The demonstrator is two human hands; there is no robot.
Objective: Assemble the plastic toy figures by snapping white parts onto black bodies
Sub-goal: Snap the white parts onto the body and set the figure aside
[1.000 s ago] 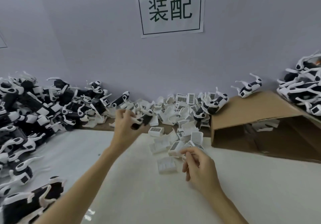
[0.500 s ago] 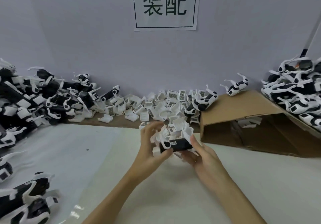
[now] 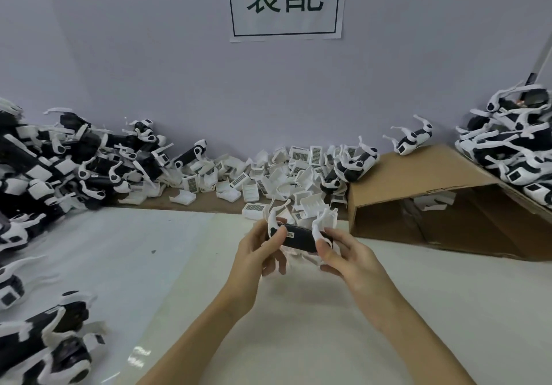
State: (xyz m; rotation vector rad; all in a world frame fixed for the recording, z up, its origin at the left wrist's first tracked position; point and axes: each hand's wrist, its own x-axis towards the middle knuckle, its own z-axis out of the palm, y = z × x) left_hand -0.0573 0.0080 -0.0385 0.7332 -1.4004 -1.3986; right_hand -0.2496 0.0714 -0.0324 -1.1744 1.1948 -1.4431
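A black toy body (image 3: 300, 238) with white legs sticking up is held above the white table between both hands. My left hand (image 3: 260, 253) grips its left end, thumb on the white leg piece. My right hand (image 3: 343, 254) grips its right end, fingers curled round it with a white part under the thumb. Behind them lies a heap of loose white parts (image 3: 268, 175) with barcode stickers.
A big pile of black-and-white figures (image 3: 59, 163) fills the left side, with more at the near left (image 3: 50, 346). A cardboard box (image 3: 433, 193) lies open on its side at right, finished figures (image 3: 513, 148) stacked on it. A paper sign (image 3: 285, 2) hangs on the wall.
My left hand carried a black body from the back pile toward me. My right hand picked up a white part and joined it; both now hold the figure together.
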